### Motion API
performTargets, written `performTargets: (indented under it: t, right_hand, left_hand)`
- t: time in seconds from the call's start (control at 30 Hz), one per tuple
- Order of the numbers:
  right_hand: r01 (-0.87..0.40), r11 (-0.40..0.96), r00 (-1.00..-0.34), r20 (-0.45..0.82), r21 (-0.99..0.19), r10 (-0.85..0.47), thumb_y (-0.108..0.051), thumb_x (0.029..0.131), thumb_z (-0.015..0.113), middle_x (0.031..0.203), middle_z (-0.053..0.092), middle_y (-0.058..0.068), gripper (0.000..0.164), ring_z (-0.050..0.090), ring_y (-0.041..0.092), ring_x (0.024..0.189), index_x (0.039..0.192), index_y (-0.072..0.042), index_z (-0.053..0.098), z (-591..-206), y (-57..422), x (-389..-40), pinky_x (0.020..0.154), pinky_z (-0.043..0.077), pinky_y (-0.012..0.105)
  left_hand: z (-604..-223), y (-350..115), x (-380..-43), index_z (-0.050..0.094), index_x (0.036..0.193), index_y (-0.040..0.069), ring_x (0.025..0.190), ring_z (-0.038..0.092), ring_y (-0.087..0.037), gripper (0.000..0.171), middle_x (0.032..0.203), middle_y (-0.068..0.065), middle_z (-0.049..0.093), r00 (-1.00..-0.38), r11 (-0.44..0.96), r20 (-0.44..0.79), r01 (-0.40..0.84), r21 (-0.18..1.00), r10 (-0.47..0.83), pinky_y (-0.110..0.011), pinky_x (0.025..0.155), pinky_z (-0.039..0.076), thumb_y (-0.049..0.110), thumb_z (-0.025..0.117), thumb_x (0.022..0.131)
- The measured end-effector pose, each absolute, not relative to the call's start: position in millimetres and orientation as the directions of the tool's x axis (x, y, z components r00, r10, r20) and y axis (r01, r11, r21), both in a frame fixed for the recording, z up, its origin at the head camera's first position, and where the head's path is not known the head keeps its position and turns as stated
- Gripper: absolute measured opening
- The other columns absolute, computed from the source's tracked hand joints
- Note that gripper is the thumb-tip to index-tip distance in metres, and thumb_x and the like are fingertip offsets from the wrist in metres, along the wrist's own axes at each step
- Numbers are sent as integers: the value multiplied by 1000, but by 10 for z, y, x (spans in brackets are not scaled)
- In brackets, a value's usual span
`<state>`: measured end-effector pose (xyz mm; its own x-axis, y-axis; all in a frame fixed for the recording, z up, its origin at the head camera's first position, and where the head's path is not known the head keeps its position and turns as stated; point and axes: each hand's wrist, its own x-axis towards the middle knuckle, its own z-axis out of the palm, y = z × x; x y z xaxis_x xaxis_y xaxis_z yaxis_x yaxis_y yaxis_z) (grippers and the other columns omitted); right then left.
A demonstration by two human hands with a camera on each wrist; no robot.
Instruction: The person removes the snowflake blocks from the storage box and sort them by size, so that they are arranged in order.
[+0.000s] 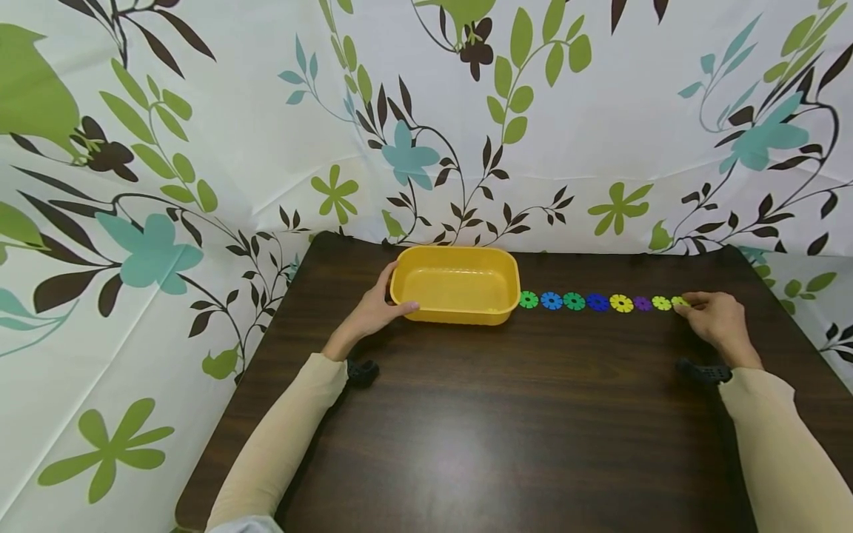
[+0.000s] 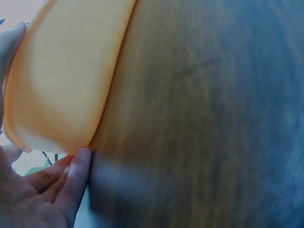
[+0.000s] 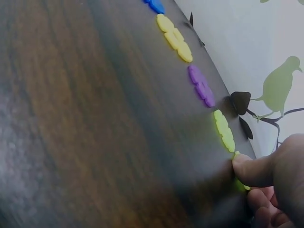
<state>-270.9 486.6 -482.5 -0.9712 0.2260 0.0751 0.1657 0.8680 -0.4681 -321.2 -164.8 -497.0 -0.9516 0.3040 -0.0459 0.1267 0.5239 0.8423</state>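
Observation:
A yellow plastic tray (image 1: 460, 317) sits near the table's back edge. My left hand (image 1: 369, 314) grips its left end, thumb at the front corner and fingers around the far side. From the tray's right side runs a row of notched plastic discs: a green disc (image 1: 523, 300), then blue, teal and dark blue ones, a yellow disc (image 1: 616, 303), a purple disc (image 1: 638, 303) and a lime disc (image 1: 657, 303). At the right end my right hand (image 1: 723, 322) pinches another lime disc (image 1: 677, 302), partly covered by the thumb in the right wrist view.
The dark wooden table (image 1: 506, 414) stretches in front of both hands. Behind it and at its left hangs a white cloth (image 1: 253, 148) printed with leaves and flowers. Dark bands (image 1: 363, 374) circle both wrists.

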Motion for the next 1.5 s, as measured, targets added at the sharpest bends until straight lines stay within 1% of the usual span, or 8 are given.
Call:
performTargets:
  t: [0.23, 0.33, 0.5, 0.6, 0.77, 0.9, 1.13, 1.5]
  right_hand:
    - [185, 858, -965, 77, -479, 251, -22, 108, 62, 128, 64, 46, 52, 61, 60, 115, 140, 19, 57, -4816, 4851, -2673, 98, 45, 70]
    - [154, 853, -951, 159, -498, 264, -23, 106, 64, 126, 66, 44, 55, 65, 53, 105, 141, 19, 57, -4814, 4781, -2642, 95, 45, 64]
    - [96, 826, -913, 281, -555, 296, -27, 105, 70, 120, 71, 36, 53, 49, -7, 79, 140, 13, 65, -4679, 4518, -2645, 78, 40, 32]
    - [38, 823, -904, 331, -567, 270, -28, 105, 72, 118, 72, 33, 50, 36, -20, 76, 137, 10, 68, -4544, 4314, -2665, 72, 36, 20]
    - [-93, 831, -905, 394, -549, 159, -21, 100, 79, 115, 75, 32, 45, 64, 12, 87, 135, 7, 71, -4359, 3918, -2683, 69, 33, 7]
    - [-174, 825, -920, 387, -538, 58, -19, 98, 82, 116, 74, 31, 47, 71, 45, 101, 136, 7, 70, -4245, 3564, -2701, 73, 39, 11]
    - [-305, 802, -935, 321, -513, -150, -19, 97, 84, 116, 73, 28, 44, 68, 43, 103, 133, 5, 73, -4118, 2946, -2790, 88, 54, 57]
    - [-464, 782, -871, 52, -415, -489, -19, 95, 85, 113, 80, 21, 41, 71, 34, 101, 128, 5, 77, -4074, 2117, -3075, 92, 61, 52]
  left_hand:
    - [-5277, -1719, -3428, 11, 172, 47, 136, 58, -31, 122, 174, -13, 42, -958, 519, -32, 125, 846, 284, -62, 122, 43, 74, 86, 80]
    - [-5210, -1715, -3365, 8, 176, 37, 138, 58, -32, 125, 174, -17, 40, -950, 529, -31, 146, 836, 310, -60, 121, 45, 73, 84, 83]
    - [-5122, -1698, -3313, 6, 176, 36, 140, 57, -32, 125, 175, -17, 39, -953, 529, -38, 134, 838, 302, -59, 119, 47, 73, 83, 84]
    - [-5053, -1676, -3260, 8, 176, 34, 139, 57, -34, 123, 174, -21, 40, -952, 528, -33, 139, 838, 303, -60, 119, 47, 72, 82, 86]
    - [-4984, -1665, -3187, 10, 176, 28, 136, 58, -37, 122, 172, -27, 39, -951, 532, -25, 150, 833, 308, -58, 117, 48, 71, 81, 87]
    - [-4878, -1632, -3113, 9, 176, 29, 137, 59, -37, 122, 173, -24, 40, -952, 533, -38, 137, 835, 303, -60, 119, 47, 70, 81, 88]
    - [-4810, -1609, -3095, 8, 176, 31, 141, 56, -40, 115, 175, -21, 37, -952, 538, -51, 126, 834, 303, -63, 124, 42, 59, 82, 93]
    - [-5105, -1698, -3311, 7, 176, 33, 138, 57, -34, 122, 174, -21, 38, -950, 543, -30, 151, 826, 310, -58, 117, 49, 74, 80, 87]
